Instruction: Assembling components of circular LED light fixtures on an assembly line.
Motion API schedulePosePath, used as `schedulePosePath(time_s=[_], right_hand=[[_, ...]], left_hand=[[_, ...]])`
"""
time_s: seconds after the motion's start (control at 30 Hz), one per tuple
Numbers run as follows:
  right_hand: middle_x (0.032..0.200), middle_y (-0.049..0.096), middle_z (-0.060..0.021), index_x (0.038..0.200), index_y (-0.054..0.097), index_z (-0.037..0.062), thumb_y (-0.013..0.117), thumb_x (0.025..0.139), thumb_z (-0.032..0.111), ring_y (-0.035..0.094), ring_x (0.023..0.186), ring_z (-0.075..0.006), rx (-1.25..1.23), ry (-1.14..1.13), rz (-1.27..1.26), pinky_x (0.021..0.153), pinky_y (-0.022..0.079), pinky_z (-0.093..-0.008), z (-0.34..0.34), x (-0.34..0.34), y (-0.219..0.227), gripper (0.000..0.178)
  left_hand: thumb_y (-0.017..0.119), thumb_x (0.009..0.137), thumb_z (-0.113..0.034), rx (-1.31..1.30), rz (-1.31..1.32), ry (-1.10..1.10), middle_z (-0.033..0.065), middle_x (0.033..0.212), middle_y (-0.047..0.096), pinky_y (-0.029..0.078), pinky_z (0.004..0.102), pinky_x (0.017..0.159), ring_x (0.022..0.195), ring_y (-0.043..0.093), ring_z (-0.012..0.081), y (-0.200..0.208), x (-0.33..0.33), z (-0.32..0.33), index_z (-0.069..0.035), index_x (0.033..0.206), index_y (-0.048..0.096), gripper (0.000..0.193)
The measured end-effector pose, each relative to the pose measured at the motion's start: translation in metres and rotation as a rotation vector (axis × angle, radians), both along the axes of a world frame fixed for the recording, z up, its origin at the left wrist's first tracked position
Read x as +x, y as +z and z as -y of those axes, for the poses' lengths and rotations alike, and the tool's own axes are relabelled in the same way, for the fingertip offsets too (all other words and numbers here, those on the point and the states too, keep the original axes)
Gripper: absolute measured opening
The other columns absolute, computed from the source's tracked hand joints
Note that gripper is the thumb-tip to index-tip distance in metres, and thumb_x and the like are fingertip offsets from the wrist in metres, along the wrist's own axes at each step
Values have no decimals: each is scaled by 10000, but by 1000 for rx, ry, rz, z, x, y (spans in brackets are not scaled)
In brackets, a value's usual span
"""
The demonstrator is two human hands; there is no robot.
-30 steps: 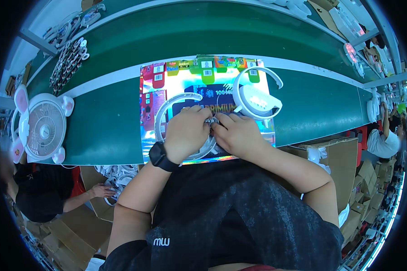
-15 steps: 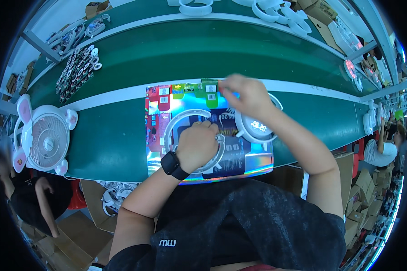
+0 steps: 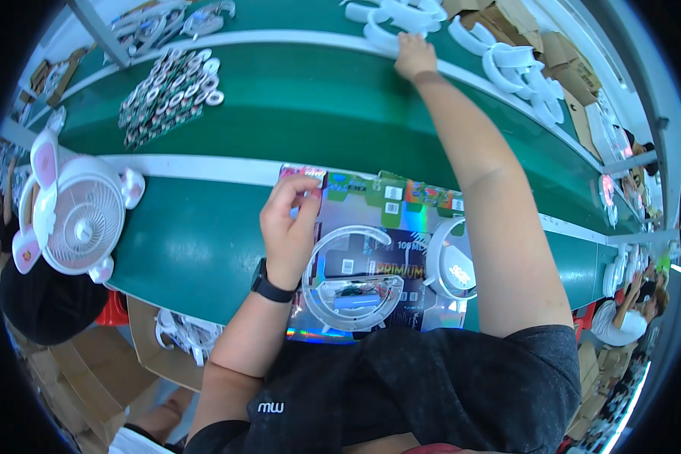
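clearly — white ring housing (image 3: 325,293), open, blue battery (image 3: 356,302)

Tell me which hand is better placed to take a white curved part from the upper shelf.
Probably the right hand: it is stretched to the upper shelf, fingertips at a white curved part. The left hand is much lower, by the shiny sheet.

left hand (image 3: 286,227): raised, fingers loosely curled, empty | left elbow (image 3: 231,365): bent | right arm (image 3: 499,189): stretched far forward | right hand (image 3: 416,57): grip unclear
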State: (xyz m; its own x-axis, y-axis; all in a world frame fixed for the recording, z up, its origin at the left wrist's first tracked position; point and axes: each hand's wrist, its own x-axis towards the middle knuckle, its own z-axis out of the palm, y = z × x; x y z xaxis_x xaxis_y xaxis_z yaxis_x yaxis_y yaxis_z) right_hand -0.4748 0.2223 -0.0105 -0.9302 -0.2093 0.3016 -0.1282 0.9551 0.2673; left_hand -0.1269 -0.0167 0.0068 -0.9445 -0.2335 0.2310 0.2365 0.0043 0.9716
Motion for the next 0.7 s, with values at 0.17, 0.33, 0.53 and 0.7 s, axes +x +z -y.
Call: schedulePosePath(time_s=[0.17,0.33,0.53,0.7], right_hand=[[1046,691,-134,1111,654,83,553,891,233,652,985,-316,-116,148,100,885,490,-455,24,7,25,285],[795,666,-197,947,578,63,520,968,357,654,767,-404,-347,358,-30,682,494,-514,29,86,62,300],[946,702,-63,1212,625,49,606,883,162,675,835,-192,-1231,284,390,823,516,-339,-5,196,100,348],[1047,698,-93,1307,554,-2,631,867,66,666,921,-146,-1716,381,553,815,527,-282,-6,309,125,452]], left_hand=[[605,881,-19,221,243,-65,43,965,654,464,227,626,744,580,91,4,3,4,-3,1031,661,161],[643,865,-108,-97,222,-169,113,999,682,509,304,708,823,656,192,-5,0,-2,-21,1078,668,231],[632,892,-129,-535,176,-405,141,1064,672,503,310,776,875,654,201,-7,7,-13,-50,1145,648,265],[505,1010,-328,245,427,-445,125,1187,654,445,345,987,1095,621,230,-1,25,-29,-13,1264,586,413]])
